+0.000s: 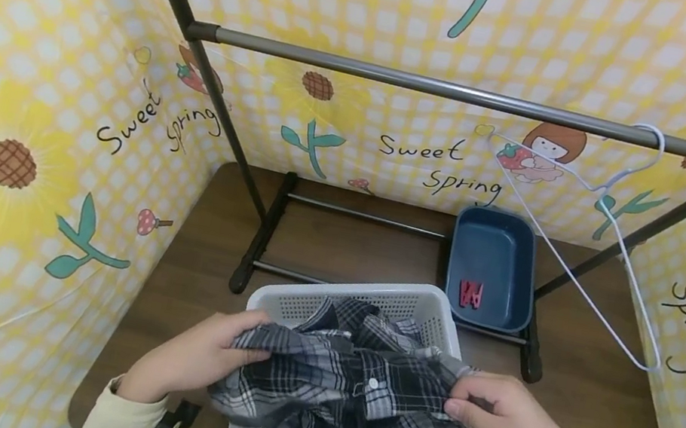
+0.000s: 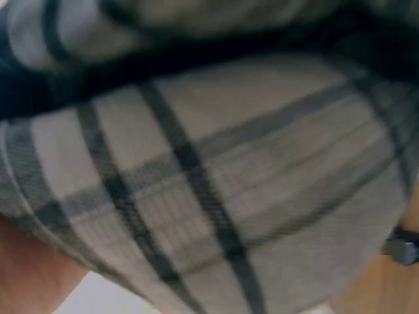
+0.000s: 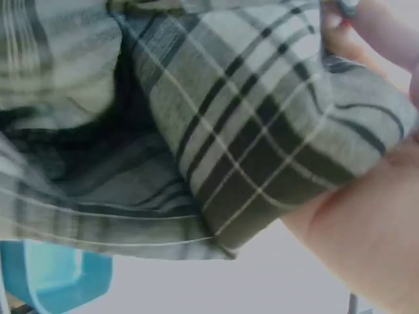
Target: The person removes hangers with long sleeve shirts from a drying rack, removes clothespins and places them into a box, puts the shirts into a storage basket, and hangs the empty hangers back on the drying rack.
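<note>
Both hands hold a black, grey and white plaid shirt [image 1: 349,376] bunched over a light grey plastic basket [image 1: 357,291]. My left hand [image 1: 208,351] pinches its left side between thumb and fingers, while my right hand [image 1: 508,411] grips the right side. A white button shows near the middle of the cloth. Part of the shirt hangs down into the basket. In the left wrist view the plaid cloth [image 2: 216,183] fills most of the picture and hides the fingers. The right wrist view has the cloth [image 3: 255,124] folded against the right hand [image 3: 373,216].
Behind the basket stands a dark metal clothes rack [image 1: 368,71]. A white hanger [image 1: 621,240] hangs at the right of its bar. A blue tub [image 1: 495,248] with red clothespins [image 1: 470,294] sits at the rack's lower right. Patterned yellow cloth [image 1: 30,75] surrounds the brown table [image 1: 164,290].
</note>
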{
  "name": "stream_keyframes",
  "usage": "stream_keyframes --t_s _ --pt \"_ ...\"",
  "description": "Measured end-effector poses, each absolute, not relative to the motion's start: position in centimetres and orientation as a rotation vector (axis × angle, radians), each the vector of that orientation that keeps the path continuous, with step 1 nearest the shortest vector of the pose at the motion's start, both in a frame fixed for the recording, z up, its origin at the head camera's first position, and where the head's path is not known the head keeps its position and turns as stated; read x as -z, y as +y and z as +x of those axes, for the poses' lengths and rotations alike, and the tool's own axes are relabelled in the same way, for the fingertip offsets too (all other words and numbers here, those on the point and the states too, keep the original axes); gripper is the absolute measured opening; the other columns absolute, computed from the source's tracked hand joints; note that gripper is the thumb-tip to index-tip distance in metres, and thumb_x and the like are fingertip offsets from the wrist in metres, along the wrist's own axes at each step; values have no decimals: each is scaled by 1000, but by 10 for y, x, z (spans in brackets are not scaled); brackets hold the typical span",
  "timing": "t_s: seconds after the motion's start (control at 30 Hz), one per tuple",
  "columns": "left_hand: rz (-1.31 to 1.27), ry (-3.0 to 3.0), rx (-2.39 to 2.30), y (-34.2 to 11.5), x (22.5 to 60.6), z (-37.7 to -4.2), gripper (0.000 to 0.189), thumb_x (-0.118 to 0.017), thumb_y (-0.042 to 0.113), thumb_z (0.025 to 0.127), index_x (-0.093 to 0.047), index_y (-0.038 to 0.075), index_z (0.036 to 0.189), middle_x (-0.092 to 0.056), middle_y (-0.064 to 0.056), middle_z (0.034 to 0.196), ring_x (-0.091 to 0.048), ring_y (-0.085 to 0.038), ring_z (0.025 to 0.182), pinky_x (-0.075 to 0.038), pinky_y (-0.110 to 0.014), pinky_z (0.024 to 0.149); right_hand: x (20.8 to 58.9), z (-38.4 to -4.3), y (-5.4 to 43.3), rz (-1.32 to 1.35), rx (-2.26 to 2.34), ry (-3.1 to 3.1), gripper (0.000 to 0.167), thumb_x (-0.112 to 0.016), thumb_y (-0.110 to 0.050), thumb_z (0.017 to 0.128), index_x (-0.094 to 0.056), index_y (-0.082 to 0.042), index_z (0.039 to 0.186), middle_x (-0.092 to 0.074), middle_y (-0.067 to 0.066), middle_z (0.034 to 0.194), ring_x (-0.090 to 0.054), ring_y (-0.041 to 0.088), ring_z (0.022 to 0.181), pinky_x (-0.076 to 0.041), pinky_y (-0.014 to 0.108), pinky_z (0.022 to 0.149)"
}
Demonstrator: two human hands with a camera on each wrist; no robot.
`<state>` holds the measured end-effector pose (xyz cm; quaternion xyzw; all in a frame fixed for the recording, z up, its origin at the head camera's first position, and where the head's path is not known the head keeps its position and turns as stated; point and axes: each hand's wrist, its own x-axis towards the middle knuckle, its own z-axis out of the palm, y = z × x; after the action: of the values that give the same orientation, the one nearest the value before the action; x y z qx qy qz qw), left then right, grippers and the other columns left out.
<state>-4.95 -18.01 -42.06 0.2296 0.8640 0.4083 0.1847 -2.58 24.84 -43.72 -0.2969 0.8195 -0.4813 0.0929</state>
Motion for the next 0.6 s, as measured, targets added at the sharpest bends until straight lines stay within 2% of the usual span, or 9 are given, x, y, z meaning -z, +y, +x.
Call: stream_keyframes --t_s 0.17,0.3,0.4,0.5,0.6 --pt "566 2379 -1081 -179 444 -46 42 -65 17 99 -57 13 140 -60 -7 136 -53 -29 127 -41 -54 104 450 -28 244 -711 1319 2353 21 -67 -15 98 -62 -26 81 -45 -18 68 -50 3 63 -42 25 53" --pt "514 2306 -1134 -177 458 -46 51 -63 14 100 -49 9 149 -47 -14 150 -38 -39 140 -30 -61 109 454 -32 242 -664 1272 2317 18 -65 -17 99 -64 -22 81 -46 -15 66 -49 4 62 -41 25 52" --pt "515 2279 -1206 -175 465 -49 54 -60 11 101 -45 11 153 -41 -13 155 -32 -38 143 -26 -59 112 455 -34 242 -625 1288 2350 17 -65 -15 99 -64 -21 83 -46 -13 67 -48 5 62 -41 26 52" --pt "519 2357 -1296 -172 467 -52 56 -59 3 99 -45 12 152 -42 -10 155 -35 -33 142 -29 -56 111 455 -35 240 -594 1403 2480 18 -68 -12 97 -65 -23 84 -51 -12 70 -51 6 64 -43 26 55" --pt "541 2523 -1415 -167 466 -57 61 -55 -9 96 -48 16 152 -46 -6 152 -42 -29 139 -34 -51 109 457 -36 234 -637 1595 2747 16 -74 -3 91 -69 -18 86 -62 -8 78 -57 8 70 -46 23 61"
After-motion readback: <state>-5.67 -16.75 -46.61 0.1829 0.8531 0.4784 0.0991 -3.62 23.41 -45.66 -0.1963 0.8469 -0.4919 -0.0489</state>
